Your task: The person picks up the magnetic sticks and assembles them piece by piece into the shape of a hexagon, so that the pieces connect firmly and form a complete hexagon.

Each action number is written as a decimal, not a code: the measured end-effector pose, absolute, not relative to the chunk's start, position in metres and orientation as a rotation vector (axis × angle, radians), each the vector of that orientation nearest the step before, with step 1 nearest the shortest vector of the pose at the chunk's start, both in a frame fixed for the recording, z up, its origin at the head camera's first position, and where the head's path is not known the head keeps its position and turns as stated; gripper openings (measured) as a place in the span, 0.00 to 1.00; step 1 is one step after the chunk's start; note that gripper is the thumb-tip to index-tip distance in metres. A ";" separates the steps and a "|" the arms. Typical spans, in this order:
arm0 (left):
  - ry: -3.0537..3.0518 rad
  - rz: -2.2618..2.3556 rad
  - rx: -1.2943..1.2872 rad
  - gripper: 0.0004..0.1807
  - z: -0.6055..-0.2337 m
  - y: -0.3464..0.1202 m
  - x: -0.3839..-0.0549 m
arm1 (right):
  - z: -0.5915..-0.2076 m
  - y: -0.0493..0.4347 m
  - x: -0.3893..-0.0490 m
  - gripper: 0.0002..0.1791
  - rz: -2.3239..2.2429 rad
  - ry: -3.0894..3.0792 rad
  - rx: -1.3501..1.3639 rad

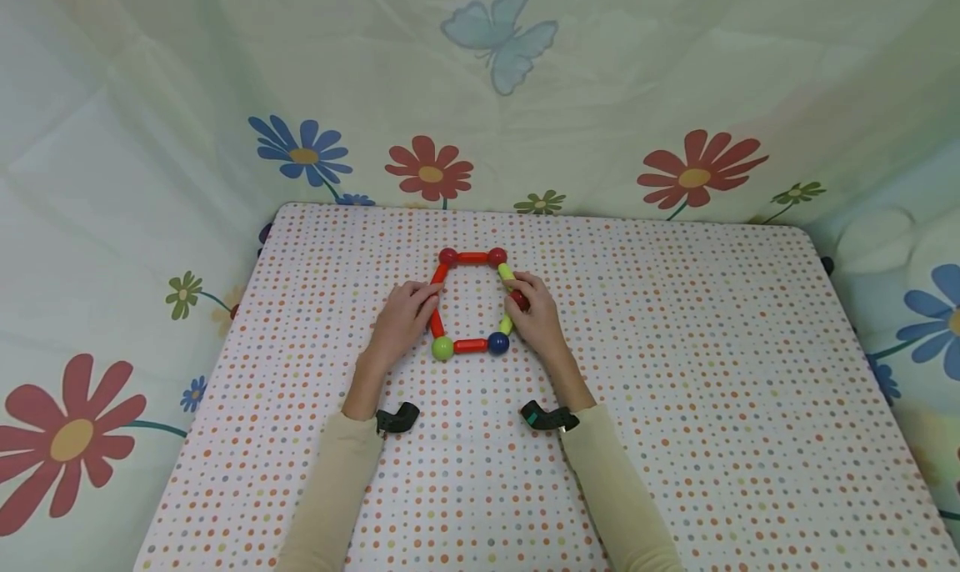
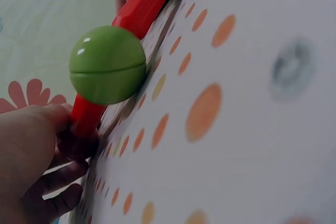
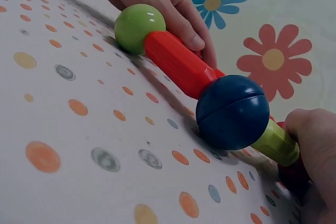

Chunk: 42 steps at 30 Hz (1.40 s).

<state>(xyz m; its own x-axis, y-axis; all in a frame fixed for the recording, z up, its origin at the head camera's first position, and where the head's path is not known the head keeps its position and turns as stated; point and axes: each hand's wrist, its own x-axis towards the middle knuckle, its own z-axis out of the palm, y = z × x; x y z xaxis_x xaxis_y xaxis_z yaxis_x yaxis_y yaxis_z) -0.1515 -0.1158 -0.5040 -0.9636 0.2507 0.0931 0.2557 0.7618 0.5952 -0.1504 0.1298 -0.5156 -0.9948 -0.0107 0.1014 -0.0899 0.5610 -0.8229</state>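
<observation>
A closed ring of magnetic rods and balls lies on the table in the head view. My left hand (image 1: 399, 320) grips its left corner, where a dark red ball (image 2: 79, 145) joins two red rods; fingers partly cover it. At the right corner my right hand (image 1: 538, 315) pinches another dark red ball (image 1: 519, 301) between yellow-green rods (image 1: 506, 273). Along the near side, a red rod (image 1: 471, 346) links a green ball (image 1: 442, 348) to a blue ball (image 1: 498, 343). Across the far side, a red rod (image 1: 472, 258) joins two dark red balls (image 1: 447, 257).
The ring rests on a dotted tabletop (image 1: 712, 372). A flowered cloth (image 1: 585, 122) hangs behind the table and at its sides. Each wrist carries a small black camera, the left one (image 1: 397, 418) and the right one (image 1: 550, 416), near the dotted surface.
</observation>
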 end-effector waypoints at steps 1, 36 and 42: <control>-2.936 -0.991 -0.416 0.19 -0.504 -0.115 -0.152 | -0.515 0.130 -0.150 0.18 1.429 -2.703 0.080; -2.974 -1.139 -0.186 0.27 -0.501 -0.109 -0.150 | -0.514 0.129 -0.149 0.18 1.482 -2.673 0.025; -2.963 -1.187 -0.208 0.28 -0.501 -0.111 -0.150 | -0.513 0.132 -0.150 0.21 1.466 -2.676 0.032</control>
